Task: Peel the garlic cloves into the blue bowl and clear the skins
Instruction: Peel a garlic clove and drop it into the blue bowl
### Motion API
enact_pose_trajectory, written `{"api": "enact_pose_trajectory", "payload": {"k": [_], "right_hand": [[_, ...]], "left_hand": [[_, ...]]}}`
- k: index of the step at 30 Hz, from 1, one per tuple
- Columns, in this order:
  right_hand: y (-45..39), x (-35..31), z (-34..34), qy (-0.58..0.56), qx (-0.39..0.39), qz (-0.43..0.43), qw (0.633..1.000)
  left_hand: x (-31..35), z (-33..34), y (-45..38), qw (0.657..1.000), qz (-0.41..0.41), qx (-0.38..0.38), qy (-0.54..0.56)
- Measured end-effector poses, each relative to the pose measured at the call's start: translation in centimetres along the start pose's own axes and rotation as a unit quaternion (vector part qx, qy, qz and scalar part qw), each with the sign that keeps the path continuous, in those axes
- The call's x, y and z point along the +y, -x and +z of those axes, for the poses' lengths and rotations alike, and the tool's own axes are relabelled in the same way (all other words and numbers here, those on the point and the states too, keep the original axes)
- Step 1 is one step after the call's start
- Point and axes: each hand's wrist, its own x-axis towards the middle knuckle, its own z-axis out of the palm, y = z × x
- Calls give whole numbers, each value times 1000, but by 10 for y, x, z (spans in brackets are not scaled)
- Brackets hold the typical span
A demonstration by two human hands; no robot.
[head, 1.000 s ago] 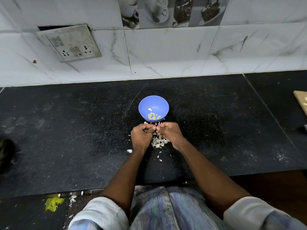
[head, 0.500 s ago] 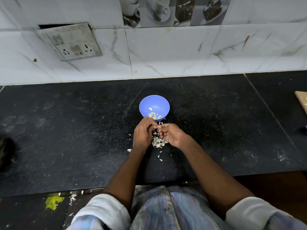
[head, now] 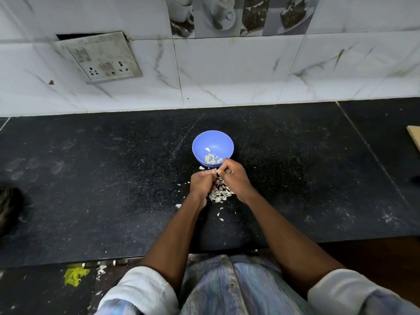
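A small blue bowl (head: 212, 142) stands on the black counter and holds several peeled garlic cloves (head: 213, 158). Just in front of it my left hand (head: 201, 184) and my right hand (head: 234, 178) meet fingertip to fingertip, pinching a small garlic clove (head: 216, 171) that is mostly hidden between the fingers. My right hand sits slightly higher, its knuckles against the bowl's near rim. Below the hands lies a heap of pale garlic skins (head: 219, 194), with loose flakes scattered toward me.
The black stone counter (head: 113, 178) runs to a white tiled wall with a switch plate (head: 100, 56). A wooden board edge (head: 414, 137) shows at far right, a dark object (head: 9, 205) at far left. A yellow scrap (head: 73, 276) lies below the counter edge.
Both hands stay together at the clove; my right hand has risen toward the bowl's near rim while my left has dropped slightly lower than a second ago.
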Motion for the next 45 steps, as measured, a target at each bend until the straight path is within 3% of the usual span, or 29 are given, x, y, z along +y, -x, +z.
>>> {"api": "enact_pose_trajectory", "payload": {"k": [2,4,6,8,10,13,16,19,23,28,33,37,45], "right_hand": [[-1,-6,-1,-129,-33,139,981],[-4,-9,-3,-229,-76,262,934],[-5,-8,-8,-274,-107,348,890],[-3,-6,-8,-281,-116,383,872],[-1,-5,-5,-235,-95,330,909],[1,-4,5,-117,-43,140,982],[2,-1,7,-31,-12,-6,999],[2,3,4,37,-4,-74,997],[2,6,4,17,-12,-22,1000],[1,6,2,58,-37,-19,997],[4,5,-2,94,-45,-33,994],[5,2,-5,54,-31,-5,998],[8,4,-6,16,3,61,998]], "left_hand": [[-11,-7,1,976,185,26,-113],[-20,-17,-1,924,315,43,-212],[-25,-23,2,886,376,27,-271],[-25,-27,5,858,391,16,-332],[-29,-28,4,856,380,28,-350],[-21,-20,1,896,310,60,-312],[-10,-15,0,924,253,74,-276],[-11,-10,-3,954,174,68,-235],[-19,-6,-8,983,92,40,-151],[-19,-5,-4,970,143,44,-189],[-21,-3,-7,977,121,37,-169],[-26,-6,-8,987,108,37,-112],[-28,-13,-9,982,163,33,-93]]}}
